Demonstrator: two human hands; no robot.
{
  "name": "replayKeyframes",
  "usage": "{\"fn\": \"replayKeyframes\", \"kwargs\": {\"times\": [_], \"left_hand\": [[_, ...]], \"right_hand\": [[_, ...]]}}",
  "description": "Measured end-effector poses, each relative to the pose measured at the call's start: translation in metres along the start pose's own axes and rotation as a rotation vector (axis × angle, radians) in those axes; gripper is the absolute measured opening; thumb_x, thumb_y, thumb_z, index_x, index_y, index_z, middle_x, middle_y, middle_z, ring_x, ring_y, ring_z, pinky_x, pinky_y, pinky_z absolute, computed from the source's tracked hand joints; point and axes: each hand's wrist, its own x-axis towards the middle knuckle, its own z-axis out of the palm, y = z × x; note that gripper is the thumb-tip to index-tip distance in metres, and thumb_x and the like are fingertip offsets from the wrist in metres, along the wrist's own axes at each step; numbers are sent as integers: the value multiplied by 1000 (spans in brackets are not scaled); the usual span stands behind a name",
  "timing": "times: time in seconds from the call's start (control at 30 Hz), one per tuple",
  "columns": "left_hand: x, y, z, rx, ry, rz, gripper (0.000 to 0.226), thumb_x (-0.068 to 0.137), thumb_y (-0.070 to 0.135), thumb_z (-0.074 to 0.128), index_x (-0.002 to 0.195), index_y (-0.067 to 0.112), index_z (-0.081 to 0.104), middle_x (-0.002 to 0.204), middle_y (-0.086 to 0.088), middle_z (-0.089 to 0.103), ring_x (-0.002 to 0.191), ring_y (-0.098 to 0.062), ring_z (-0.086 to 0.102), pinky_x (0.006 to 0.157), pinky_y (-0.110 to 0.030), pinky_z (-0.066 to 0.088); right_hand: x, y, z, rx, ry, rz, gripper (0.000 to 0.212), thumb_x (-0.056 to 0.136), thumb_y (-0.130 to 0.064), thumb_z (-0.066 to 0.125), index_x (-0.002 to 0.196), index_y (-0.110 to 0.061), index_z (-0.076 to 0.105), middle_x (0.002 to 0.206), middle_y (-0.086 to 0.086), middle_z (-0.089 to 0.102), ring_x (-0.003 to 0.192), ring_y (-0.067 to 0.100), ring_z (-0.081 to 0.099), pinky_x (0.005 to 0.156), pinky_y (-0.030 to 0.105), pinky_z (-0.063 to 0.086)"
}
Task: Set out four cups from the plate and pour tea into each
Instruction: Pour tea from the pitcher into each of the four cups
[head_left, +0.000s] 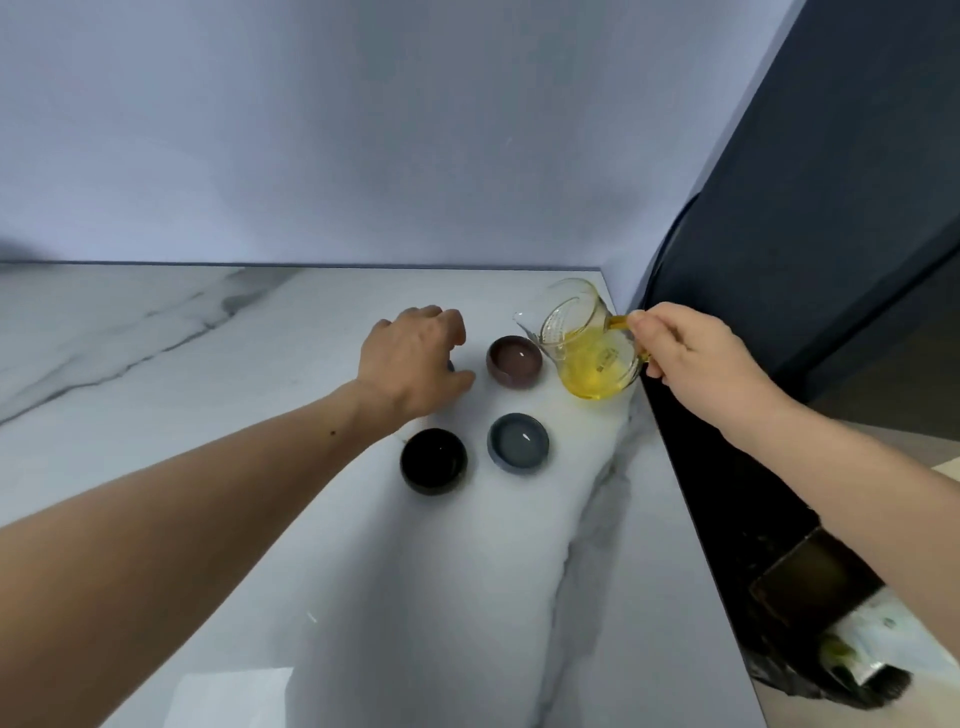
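Note:
Three small cups show on the marble table (260, 467): a brown cup (514, 361) at the back, a black cup (434, 461) in front on the left, and a grey-blue cup (518, 442) in front on the right. My left hand (415, 358) lies palm down over a fourth cup, of which only a dark sliver shows at its right side. My right hand (691, 358) holds the handle of a glass pitcher (587, 343) with yellow tea, tilted with its spout toward the brown cup. No stream of tea is visible.
The table's right edge runs beside a dark cabinet or panel (831, 234). A pale wall (363, 130) stands behind the table. At the lower right, below the table, is a dark bag with rubbish (841, 670).

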Motion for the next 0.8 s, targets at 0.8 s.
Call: {"fn": "replayKeyframes", "kwargs": {"times": [0.8], "left_hand": [[53,8,36,-16,-202,107,94,43,71,79,122,24,56,121,8,63,113,-21,57,99,-40,42]], "right_hand": [[57,-16,-5,-611,-128,-213,38,91,-57,39,76,-25,53,74,-1,55,68,10,47,54,27,33]]}}
